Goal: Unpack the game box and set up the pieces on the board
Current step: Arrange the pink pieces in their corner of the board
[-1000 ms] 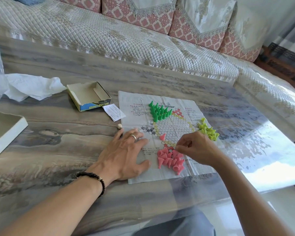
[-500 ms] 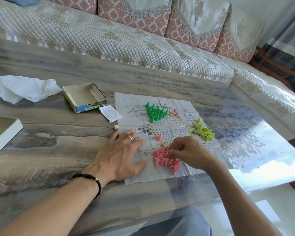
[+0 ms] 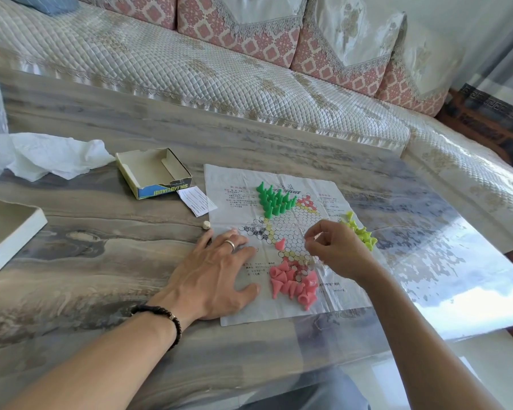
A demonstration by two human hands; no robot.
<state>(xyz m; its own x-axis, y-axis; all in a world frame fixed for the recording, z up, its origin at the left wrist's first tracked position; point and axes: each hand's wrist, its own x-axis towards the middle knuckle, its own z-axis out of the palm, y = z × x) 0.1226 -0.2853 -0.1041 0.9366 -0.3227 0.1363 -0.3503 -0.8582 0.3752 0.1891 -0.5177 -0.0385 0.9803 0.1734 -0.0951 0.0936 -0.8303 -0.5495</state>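
- The paper board (image 3: pixel 282 232) lies flat on the table (image 3: pixel 101 261), and I describe all places from this board.
- The left hand (image 3: pixel 216 276) rests on the board's left edge with straight, spread fingers; I think it presses the thin sheet so that it does not slide or curl.
- The right hand (image 3: pixel 335 250) hovers over the middle right of the board, with fingers curled and thumb and forefinger brought together. They probably pinch a small piece, but I cannot see one between them.
- The pink pieces (image 3: pixel 293 282) lie in a loose heap on the board's near part, mostly on their sides, so they wait to be set up.
- One pink piece (image 3: pixel 280 243) is alone near the centre.
- The green pieces (image 3: pixel 274 199) stand together at the far corner of the star.
- The yellow pieces (image 3: pixel 360 230) lie at the right edge.
- The open box (image 3: pixel 153 173) sits just beyond the board's far left corner.
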